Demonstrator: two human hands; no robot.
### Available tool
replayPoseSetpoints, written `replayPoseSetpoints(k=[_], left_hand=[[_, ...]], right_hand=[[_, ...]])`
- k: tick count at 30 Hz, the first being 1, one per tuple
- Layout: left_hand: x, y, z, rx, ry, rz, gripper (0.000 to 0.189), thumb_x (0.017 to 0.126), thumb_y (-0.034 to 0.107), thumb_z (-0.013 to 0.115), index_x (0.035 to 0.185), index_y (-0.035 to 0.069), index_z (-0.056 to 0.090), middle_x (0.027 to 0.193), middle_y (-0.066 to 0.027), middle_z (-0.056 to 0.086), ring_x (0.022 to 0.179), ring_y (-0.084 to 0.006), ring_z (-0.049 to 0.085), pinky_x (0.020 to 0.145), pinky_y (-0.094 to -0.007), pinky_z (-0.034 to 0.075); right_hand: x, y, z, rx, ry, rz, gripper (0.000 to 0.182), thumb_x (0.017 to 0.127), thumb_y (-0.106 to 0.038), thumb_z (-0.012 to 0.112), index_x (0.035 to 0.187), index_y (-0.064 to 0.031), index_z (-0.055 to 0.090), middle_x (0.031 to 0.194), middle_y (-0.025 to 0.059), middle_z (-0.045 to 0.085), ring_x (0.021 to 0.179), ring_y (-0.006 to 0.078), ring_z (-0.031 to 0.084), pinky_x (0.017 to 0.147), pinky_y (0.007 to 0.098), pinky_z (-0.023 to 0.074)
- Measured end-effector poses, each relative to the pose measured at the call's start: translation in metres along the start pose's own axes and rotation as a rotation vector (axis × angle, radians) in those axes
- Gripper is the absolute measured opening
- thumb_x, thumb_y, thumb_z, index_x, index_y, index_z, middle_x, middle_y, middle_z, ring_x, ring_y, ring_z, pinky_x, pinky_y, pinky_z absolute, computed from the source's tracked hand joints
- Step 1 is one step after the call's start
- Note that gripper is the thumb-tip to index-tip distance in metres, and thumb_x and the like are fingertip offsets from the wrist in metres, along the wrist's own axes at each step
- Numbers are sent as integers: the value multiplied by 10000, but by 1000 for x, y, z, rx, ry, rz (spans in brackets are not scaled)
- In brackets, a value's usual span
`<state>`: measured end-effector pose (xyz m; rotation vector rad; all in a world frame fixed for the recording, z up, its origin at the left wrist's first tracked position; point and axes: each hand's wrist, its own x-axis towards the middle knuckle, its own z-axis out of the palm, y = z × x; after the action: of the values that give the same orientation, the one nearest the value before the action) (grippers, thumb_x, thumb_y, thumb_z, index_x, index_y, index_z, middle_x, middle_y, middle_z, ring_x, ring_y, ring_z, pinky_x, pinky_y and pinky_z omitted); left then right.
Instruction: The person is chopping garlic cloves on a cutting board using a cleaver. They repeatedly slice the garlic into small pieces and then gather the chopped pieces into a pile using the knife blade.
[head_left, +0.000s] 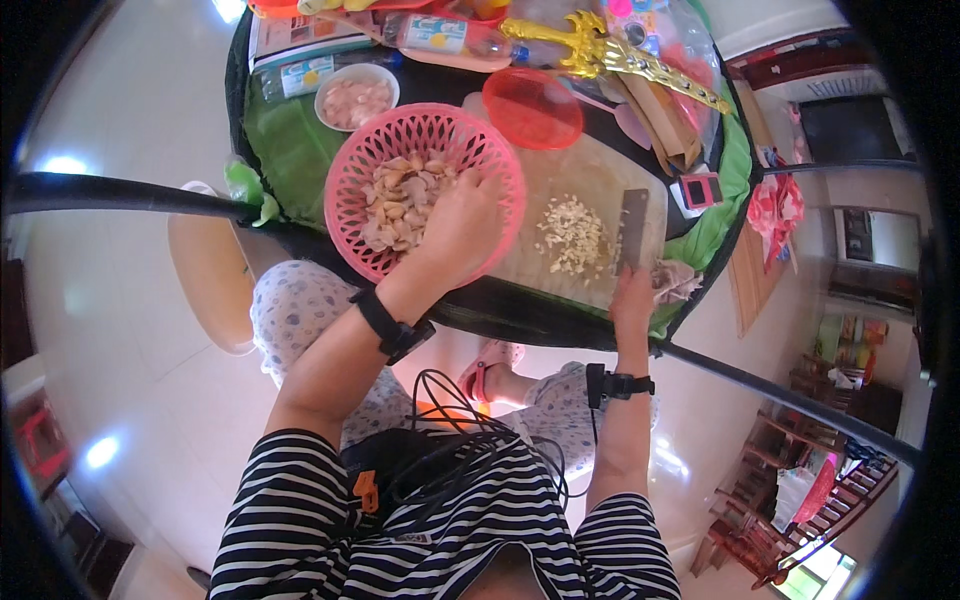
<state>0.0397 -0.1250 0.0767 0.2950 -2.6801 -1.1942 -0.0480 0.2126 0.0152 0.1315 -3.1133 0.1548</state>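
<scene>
My left hand (466, 217) reaches into a pink plastic basket (346, 161), over what look like garlic cloves and loose skins (405, 199); its fingertips are hidden, so any clove in them cannot be seen. My right hand (632, 296) grips the handle of a knife with a broad rectangular blade (634, 225). That blade lies on the right part of a cutting board (540, 277), beside a heap of chopped pale pieces, apparently garlic (574, 234). A white bowl of pale pinkish pieces (358, 97) stands behind the basket.
Behind the board are a red plastic basket (532, 109), plastic bottles (454, 39), a golden toy sword (637, 64) and a brown paper bag (660, 124). A crumpled cloth (673, 281) touches the board's right corner. Dark poles extend from both table sides. A tan bin (210, 274) stands left on the floor.
</scene>
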Motion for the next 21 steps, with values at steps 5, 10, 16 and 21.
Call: replayPoseSetpoints(k=[5, 10, 16, 21], left_hand=[[3, 2, 1, -3, -31, -9, 251, 871, 103, 569, 1091, -17, 585, 1135, -262, 572, 963, -452, 618, 825, -516, 521], [2, 1, -1, 17, -76, -56, 311, 877, 112, 587, 1174, 18, 598, 1176, -239, 564, 1044, -437, 599, 877, -500, 504], [2, 5, -1, 19, -91, -100, 258, 879, 110, 588, 1116, 10, 601, 1183, -230, 564, 1017, -441, 609, 861, -499, 512], [1, 5, 1, -6, -51, -49, 222, 878, 102, 591, 1085, 25, 614, 1154, -225, 584, 1006, -435, 615, 853, -498, 510]], right_hand=[[-15, -58, -28, 112, -169, 59, 310, 1024, -290, 459, 995, 11, 527, 856, 307, 653, 842, 500, 631, 730, 585, 482], [-22, -78, -41, 129, -158, 10, 295, 1024, -272, 455, 1000, 18, 506, 849, 314, 647, 841, 511, 626, 724, 577, 488], [-13, -61, -28, 308, -207, 58, 285, 1015, -267, 471, 970, 9, 525, 850, 314, 646, 842, 512, 623, 717, 578, 484], [-13, -63, -9, 176, -153, -64, 297, 1013, -271, 471, 977, 16, 536, 827, 301, 646, 822, 500, 626, 707, 571, 485]])
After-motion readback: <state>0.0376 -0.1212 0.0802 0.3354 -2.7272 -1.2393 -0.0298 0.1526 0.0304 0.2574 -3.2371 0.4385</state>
